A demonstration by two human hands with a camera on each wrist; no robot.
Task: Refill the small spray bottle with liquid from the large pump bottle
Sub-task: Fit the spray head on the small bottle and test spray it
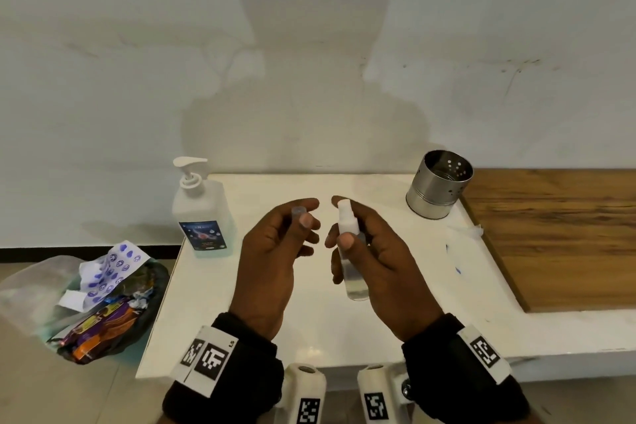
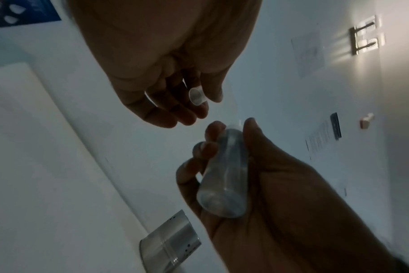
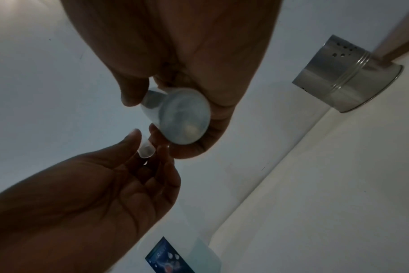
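Observation:
My right hand (image 1: pixel 358 244) grips the small clear spray bottle (image 1: pixel 351 258) upright above the white counter (image 1: pixel 309 330); its white spray head (image 1: pixel 345 208) is still on. The bottle's round base (image 3: pixel 185 118) fills the right wrist view. My left hand (image 1: pixel 289 234) pinches the small clear cap (image 1: pixel 298 212) between thumb and fingers, just left of the bottle; the cap (image 2: pixel 197 96) shows open-mouthed in the left wrist view. The large pump bottle (image 1: pixel 203 213) with a white pump and a blue label stands at the counter's far left corner, untouched.
A perforated steel cup (image 1: pixel 438 189) stands at the counter's back right, beside a wooden surface (image 1: pixel 557 234). Left of the counter, a bin (image 1: pixel 99 303) holds wrappers and paper. A wall rises directly behind the counter.

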